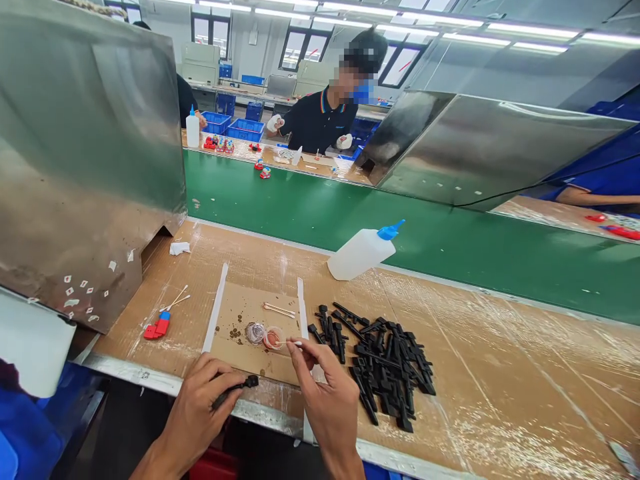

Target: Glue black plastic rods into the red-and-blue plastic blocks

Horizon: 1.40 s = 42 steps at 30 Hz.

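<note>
The left hand (200, 407) clamps a black plastic part (235, 391), its long axis pointing up-right over the table (500, 373) edge. The right hand (325, 393) pinches a cotton swab (287, 343), lying left-right, tip in a small cup (273, 337). Factory room, green conveyor (450, 247) behind.

A long green conveyor belt (450, 247) is flanked by cardboard-covered benches (500, 373). Steel panels (85, 147) are set alongside. Dark-framed windows (305, 47) are seen beyond, and ceiling strip lights (530, 30) are lit.
</note>
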{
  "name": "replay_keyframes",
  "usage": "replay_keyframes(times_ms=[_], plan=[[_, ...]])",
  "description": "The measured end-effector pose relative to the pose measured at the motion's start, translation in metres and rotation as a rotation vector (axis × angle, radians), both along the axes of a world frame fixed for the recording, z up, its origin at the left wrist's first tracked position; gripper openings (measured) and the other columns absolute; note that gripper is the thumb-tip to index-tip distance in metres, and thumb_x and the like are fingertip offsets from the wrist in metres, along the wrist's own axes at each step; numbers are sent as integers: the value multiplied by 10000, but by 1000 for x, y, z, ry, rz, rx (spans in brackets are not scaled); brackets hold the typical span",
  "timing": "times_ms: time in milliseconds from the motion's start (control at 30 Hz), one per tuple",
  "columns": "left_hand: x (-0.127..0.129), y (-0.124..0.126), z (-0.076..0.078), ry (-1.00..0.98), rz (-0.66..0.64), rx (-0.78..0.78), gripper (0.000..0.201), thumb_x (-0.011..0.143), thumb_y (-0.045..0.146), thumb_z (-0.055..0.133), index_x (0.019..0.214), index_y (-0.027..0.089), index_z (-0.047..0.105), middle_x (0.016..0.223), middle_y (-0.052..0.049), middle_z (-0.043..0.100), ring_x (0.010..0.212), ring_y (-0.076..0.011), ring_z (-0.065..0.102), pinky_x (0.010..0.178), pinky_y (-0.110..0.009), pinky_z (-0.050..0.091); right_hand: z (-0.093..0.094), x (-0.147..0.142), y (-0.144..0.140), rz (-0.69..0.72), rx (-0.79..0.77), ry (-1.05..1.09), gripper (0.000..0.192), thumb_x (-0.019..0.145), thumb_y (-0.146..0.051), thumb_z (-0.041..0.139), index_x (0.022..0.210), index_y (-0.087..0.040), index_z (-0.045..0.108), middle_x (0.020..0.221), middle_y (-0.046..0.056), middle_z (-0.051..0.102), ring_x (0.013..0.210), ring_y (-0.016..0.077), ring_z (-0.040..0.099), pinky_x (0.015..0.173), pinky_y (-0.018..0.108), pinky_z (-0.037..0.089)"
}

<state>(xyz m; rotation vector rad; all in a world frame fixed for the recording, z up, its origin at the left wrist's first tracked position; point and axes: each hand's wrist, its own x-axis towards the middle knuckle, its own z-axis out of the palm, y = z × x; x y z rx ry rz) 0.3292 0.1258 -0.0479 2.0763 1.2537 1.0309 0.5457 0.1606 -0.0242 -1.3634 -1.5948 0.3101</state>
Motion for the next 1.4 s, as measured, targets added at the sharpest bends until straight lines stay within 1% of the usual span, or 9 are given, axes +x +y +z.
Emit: replay_keyframes(times_ms=[167,367,567,700,800,1000,1133,1267,1400], plan=[[-2,0,-4,76,-7,27,246,951,103,598,1142,249,648,951,-35,653,919,-203,547,808,-355,485,-5,4,-1,-51,-31,50,111,940,-318,679,994,-223,701,903,-4,710,718,120,625,717,235,500],[-1,2,-1,125,-28,17,266,960,125,592,1186,259,639,962,-27,670,912,-205,541,813,-360,477,-4,3,0,-73,-11,46,97,922,-305,700,951,-213,709,859,1,716,691,122,632,698,242,506],[0,1,1,152,-1,42,247,954,122,592,1162,241,650,953,-37,684,903,-221,551,798,-373,470,-11,4,-26,-151,20,192,123,873,-281,741,955,-191,728,878,45,736,753,171,689,711,278,556],[1,0,1,166,18,46,246,944,110,600,1147,240,650,949,-34,687,895,-219,549,800,-371,463,-21,-1,-49,-110,16,251,119,866,-235,742,976,-194,724,888,58,738,802,192,700,714,298,580],[2,1,1,166,16,49,238,941,107,608,1137,235,647,953,-31,687,900,-213,545,810,-365,460,-28,-7,-58,-48,11,255,99,870,-192,726,969,-199,721,863,52,738,795,194,704,697,298,583],[2,0,2,178,16,62,215,936,99,613,1114,217,641,962,-35,685,905,-213,539,818,-364,457,-40,-17,-60,45,27,263,225,858,-61,700,1017,-220,690,883,28,730,796,173,695,694,279,567],[2,0,2,190,13,55,218,947,116,604,1137,219,633,964,-36,682,900,-213,535,808,-359,463,-41,-20,-60,54,9,249,218,866,-65,694,1011,-228,690,879,24,731,793,179,698,708,292,569],[2,0,4,182,16,74,216,947,116,606,1134,221,628,952,-32,683,888,-208,535,798,-353,462,-40,-20,-60,70,-15,229,219,877,-72,689,1023,-234,687,884,13,728,793,167,696,691,267,561],[2,0,5,177,20,64,260,942,101,608,1163,235,622,967,-29,685,901,-206,541,808,-350,463,-40,-21,-58,78,-29,233,221,879,-70,688,1026,-235,681,890,10,720,805,163,690,702,265,562]])
